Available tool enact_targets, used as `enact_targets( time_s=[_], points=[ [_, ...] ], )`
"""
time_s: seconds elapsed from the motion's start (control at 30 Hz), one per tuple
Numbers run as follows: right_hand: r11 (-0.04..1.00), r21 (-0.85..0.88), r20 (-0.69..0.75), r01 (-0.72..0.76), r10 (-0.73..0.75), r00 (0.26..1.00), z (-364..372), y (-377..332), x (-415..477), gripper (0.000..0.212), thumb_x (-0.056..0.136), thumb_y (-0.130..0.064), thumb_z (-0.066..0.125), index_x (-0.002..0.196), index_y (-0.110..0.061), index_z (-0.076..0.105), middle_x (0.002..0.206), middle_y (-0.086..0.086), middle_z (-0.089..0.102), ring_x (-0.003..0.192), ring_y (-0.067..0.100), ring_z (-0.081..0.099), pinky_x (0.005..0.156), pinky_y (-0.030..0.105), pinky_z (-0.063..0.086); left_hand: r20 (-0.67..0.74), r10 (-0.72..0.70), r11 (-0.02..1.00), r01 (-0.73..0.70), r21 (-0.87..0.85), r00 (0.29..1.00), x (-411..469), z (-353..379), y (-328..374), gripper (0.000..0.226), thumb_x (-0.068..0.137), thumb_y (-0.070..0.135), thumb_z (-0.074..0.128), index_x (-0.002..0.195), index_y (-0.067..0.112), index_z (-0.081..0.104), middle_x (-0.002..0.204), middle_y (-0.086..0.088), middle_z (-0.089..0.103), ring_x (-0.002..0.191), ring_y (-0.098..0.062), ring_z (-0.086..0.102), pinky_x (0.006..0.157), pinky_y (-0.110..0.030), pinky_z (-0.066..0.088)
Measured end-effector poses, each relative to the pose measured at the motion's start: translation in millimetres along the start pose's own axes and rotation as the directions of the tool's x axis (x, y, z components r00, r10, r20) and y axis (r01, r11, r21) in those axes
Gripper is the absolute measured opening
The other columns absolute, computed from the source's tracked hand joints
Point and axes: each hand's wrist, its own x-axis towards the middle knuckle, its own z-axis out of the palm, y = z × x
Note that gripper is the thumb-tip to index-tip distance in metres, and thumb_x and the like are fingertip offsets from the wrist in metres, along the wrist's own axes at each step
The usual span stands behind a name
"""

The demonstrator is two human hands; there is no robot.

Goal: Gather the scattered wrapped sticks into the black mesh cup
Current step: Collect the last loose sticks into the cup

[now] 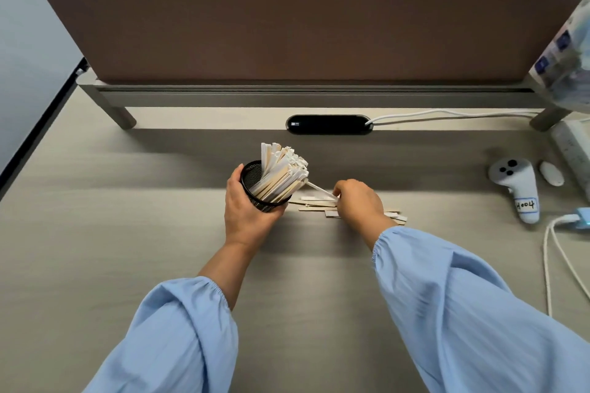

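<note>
Just left of the frame's centre, the left hand (247, 214) is wrapped around the black mesh cup (258, 190), tilting it to the right; the cup's lower wall is hidden behind the fingers, and a thick bundle of wrapped sticks (282, 171) fans out of its mouth. To its right, the right hand (359, 201) pinches one end of a single stick (321, 190) whose other end points at the cup. The remaining loose sticks (314, 206) lie on the surface (127, 201), partly covered by that hand, so their count is unclear.
</note>
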Motion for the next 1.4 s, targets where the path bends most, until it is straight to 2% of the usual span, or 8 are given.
enact_targets(
  time_s=[0.13, 0.23, 0.33, 0.57, 0.93, 1.17, 1.3, 1.4],
  points=[
    [0.995, -0.066, 0.015, 0.081, -0.080, 0.997, 0.8, 10.8, -0.3, 0.037, 0.087, 0.000, 0.044, 0.114, -0.017, 0.061, 0.122, 0.008, 0.057, 0.117, 0.030, 0.049, 0.085, 0.035, 0.044, -0.013, -0.023, 1.000, 0.023, -0.007, 1.000, -0.6, -1.9, -2.2, 0.098, 0.053, 0.025, 0.087, 0.132, 0.014, 0.030, 0.129, -0.010, 0.048, 0.119, -0.024, 0.045, 0.102, -0.043, 0.038],
    [0.977, -0.141, 0.052, 0.162, -0.156, 0.986, 6.6, 10.0, -0.2, 0.038, 0.088, -0.015, 0.054, 0.126, -0.017, 0.054, 0.134, 0.005, 0.048, 0.125, 0.028, 0.040, 0.096, 0.037, 0.040, -0.022, -0.031, 0.999, 0.031, 0.006, 0.999, -2.3, -4.6, -1.5, 0.098, 0.053, 0.024, 0.087, 0.133, 0.013, 0.031, 0.129, -0.010, 0.048, 0.119, -0.024, 0.045, 0.102, -0.043, 0.038],
    [0.957, -0.143, 0.174, 0.252, -0.226, 0.958, 11.1, 4.2, 0.9, 0.069, 0.078, -0.035, 0.068, 0.139, -0.018, 0.039, 0.145, 0.004, 0.036, 0.134, 0.028, 0.032, 0.108, 0.039, 0.035, -0.022, -0.024, 0.999, 0.025, 0.027, 0.999, -2.3, -8.2, -3.5, 0.098, 0.053, 0.024, 0.087, 0.133, 0.012, 0.031, 0.130, -0.011, 0.048, 0.120, -0.025, 0.045, 0.102, -0.043, 0.038],
    [0.929, -0.280, 0.198, 0.243, -0.192, 0.961, 5.8, -11.7, 7.3, 0.035, 0.088, 0.003, 0.044, 0.122, -0.003, 0.046, 0.125, 0.016, 0.048, 0.117, 0.036, 0.047, 0.093, 0.042, 0.044, -0.039, -0.038, 0.999, 0.039, 0.019, 0.999, 0.5, -12.2, -8.4, 0.097, 0.053, 0.023, 0.087, 0.132, 0.013, 0.031, 0.130, -0.010, 0.047, 0.120, -0.024, 0.045, 0.102, -0.044, 0.038],
    [0.911, -0.359, 0.206, 0.204, -0.136, 0.969, 13.5, -4.9, -6.4, 0.033, 0.090, 0.001, 0.039, 0.122, -0.002, 0.049, 0.129, 0.017, 0.054, 0.119, 0.037, 0.048, 0.096, 0.039, 0.043, 0.004, -0.040, 0.999, 0.040, 0.013, 0.999, -11.3, -3.9, -1.4, 0.099, 0.049, 0.037, 0.079, 0.132, 0.011, 0.032, 0.128, -0.011, 0.048, 0.119, -0.026, 0.046, 0.101, -0.045, 0.039],
    [0.974, -0.186, 0.131, 0.133, -0.110, 0.985, 23.6, -0.8, -12.4, 0.031, 0.093, 0.003, 0.028, 0.121, -0.002, 0.041, 0.128, 0.021, 0.044, 0.115, 0.038, 0.045, 0.090, 0.043, 0.041, 0.010, -0.021, 0.999, 0.020, 0.035, 1.000, -12.1, -5.5, -0.9, 0.098, 0.051, 0.028, 0.086, 0.132, 0.010, 0.032, 0.129, -0.012, 0.047, 0.119, -0.026, 0.045, 0.101, -0.045, 0.038],
    [0.983, 0.170, 0.020, 0.064, -0.068, 0.997, 10.6, -6.0, -10.3, 0.020, 0.090, -0.001, 0.031, 0.107, -0.003, 0.043, 0.115, 0.022, 0.046, 0.098, 0.041, 0.052, 0.077, 0.040, 0.037, 0.003, -0.008, 0.999, 0.008, 0.039, 1.000, -12.2, -6.5, -1.8, 0.098, 0.053, 0.021, 0.087, 0.132, 0.009, 0.032, 0.129, -0.012, 0.047, 0.120, -0.027, 0.044, 0.102, -0.043, 0.037],
    [0.868, 0.494, -0.168, 0.049, 0.039, 0.985, -4.3, -12.2, -5.3, 0.006, 0.085, -0.004, 0.045, 0.084, -0.010, 0.044, 0.080, 0.013, 0.053, 0.074, 0.033, 0.049, 0.066, 0.032, 0.035, -0.008, -0.013, 0.999, 0.014, 0.036, 1.000, -12.4, -7.1, 0.1, 0.097, 0.053, 0.021, 0.087, 0.133, 0.009, 0.032, 0.129, -0.012, 0.047, 0.120, -0.027, 0.044, 0.102, -0.041, 0.037]
  ],
)
